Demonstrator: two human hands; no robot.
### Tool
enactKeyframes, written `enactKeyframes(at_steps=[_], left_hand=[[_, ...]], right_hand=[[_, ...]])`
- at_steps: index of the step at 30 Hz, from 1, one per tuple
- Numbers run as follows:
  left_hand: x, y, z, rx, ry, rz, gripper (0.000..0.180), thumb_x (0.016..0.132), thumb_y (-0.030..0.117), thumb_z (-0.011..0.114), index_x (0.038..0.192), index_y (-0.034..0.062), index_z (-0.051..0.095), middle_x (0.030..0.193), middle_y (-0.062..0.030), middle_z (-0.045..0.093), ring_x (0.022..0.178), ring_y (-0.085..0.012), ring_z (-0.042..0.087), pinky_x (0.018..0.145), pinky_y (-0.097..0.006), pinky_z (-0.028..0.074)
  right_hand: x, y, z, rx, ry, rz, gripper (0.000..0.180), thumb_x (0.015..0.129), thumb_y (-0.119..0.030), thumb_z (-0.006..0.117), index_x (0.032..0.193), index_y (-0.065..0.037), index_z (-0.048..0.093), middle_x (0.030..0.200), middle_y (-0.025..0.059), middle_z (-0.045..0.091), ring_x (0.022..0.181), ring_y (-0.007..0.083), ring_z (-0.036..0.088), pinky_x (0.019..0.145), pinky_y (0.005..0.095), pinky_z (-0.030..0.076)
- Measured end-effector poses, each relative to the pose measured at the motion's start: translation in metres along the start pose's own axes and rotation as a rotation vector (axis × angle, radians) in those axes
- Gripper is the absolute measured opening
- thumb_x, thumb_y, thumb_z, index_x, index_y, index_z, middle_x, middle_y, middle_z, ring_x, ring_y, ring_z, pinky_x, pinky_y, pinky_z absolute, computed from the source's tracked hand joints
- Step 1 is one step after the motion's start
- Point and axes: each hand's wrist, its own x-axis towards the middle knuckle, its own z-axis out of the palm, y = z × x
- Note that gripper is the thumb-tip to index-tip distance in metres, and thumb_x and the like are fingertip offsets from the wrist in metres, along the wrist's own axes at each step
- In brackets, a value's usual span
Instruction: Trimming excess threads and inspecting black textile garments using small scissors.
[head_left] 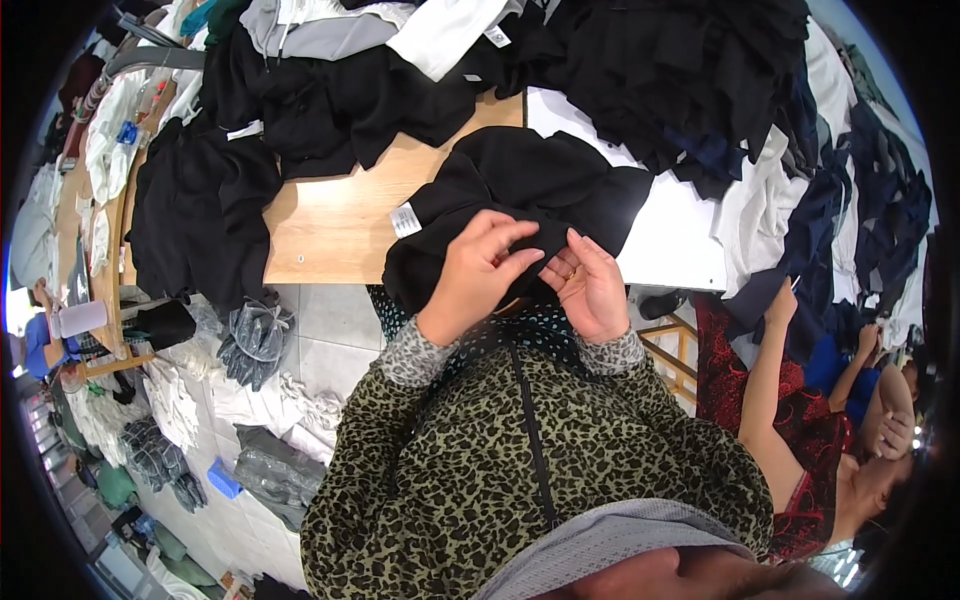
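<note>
A black garment (500,170) lies bunched at the near edge of the table, with a white label (405,220) showing on its left side. My left hand (475,275) is over the cloth, its thumb and forefinger curved toward each other with a gap between them. Nothing shows in that gap. On the right, my right hand (592,290) grips the garment's near edge between thumb and fingers, and a ring is on one finger. Part of the cloth hangs over the table edge toward my lap.
Heaped black garments (680,70) cover the back of the table, and another black garment (195,210) drapes off its left. A co-worker's arm (770,370) reaches in at right, beside navy and grey cloth. Bagged bundles (255,345) and a blue box (225,478) are on the floor.
</note>
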Motion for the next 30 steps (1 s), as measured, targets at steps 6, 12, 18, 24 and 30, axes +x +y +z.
enactKeyframes(at_steps=[6,12,18,24,30], left_hand=[[0.0,-0.012,-0.003,-0.621,0.146,-0.483,0.01,0.09,0.014,0.06,0.087,0.0041,0.06,0.062,0.0054,0.048,0.049,-0.0007,0.038,0.043,-0.017,0.028],[-0.003,-0.012,-0.008,-0.562,0.114,-0.468,0.01,0.088,0.013,0.061,0.088,0.0028,0.06,0.064,0.004,0.05,0.05,-0.0012,0.04,0.043,-0.016,0.03],[-0.002,-0.001,0.006,-0.012,0.083,0.06,0.015,0.078,0.002,0.068,0.092,-0.0005,0.065,0.08,-0.0046,0.058,0.063,-0.0098,0.055,0.055,-0.022,0.044],[0.001,-0.01,0.015,0.015,0.095,0.059,0.008,0.081,0.004,0.066,0.084,-0.002,0.061,0.077,-0.0006,0.056,0.059,-0.0059,0.049,0.051,-0.021,0.039],[0.006,-0.015,0.007,-0.464,0.012,-0.479,0.011,0.086,0.01,0.062,0.084,-0.0006,0.061,0.066,0.0052,0.051,0.056,-0.002,0.043,0.049,-0.018,0.034]], right_hand=[[-0.001,-0.007,0.01,-0.006,0.05,-0.013,0.015,0.093,-0.019,0.053,0.093,-0.006,0.06,0.092,0.0055,0.065,0.084,0.0144,0.063,0.077,0.0303,0.052],[0.001,-0.002,0.002,-0.045,0.0,-0.031,0.005,0.09,-0.009,0.056,0.086,-0.006,0.057,0.09,0.0053,0.065,0.082,0.0137,0.063,0.077,0.0286,0.051],[-0.001,0.0,0.011,-0.119,-0.032,-0.095,0.012,0.087,-0.001,0.057,0.099,-0.002,0.058,0.094,0.0055,0.065,0.085,0.0124,0.062,0.078,0.0271,0.05],[-0.002,0.003,0.01,-0.165,-0.028,-0.111,0.028,0.086,0.0,0.058,0.113,0.001,0.055,0.1,0.0054,0.064,0.089,0.0116,0.061,0.079,0.0268,0.05],[-0.003,-0.001,0.011,-0.14,-0.021,-0.079,0.028,0.086,0.0,0.057,0.114,0.001,0.054,0.097,0.0047,0.064,0.087,0.0117,0.061,0.078,0.0272,0.05]])
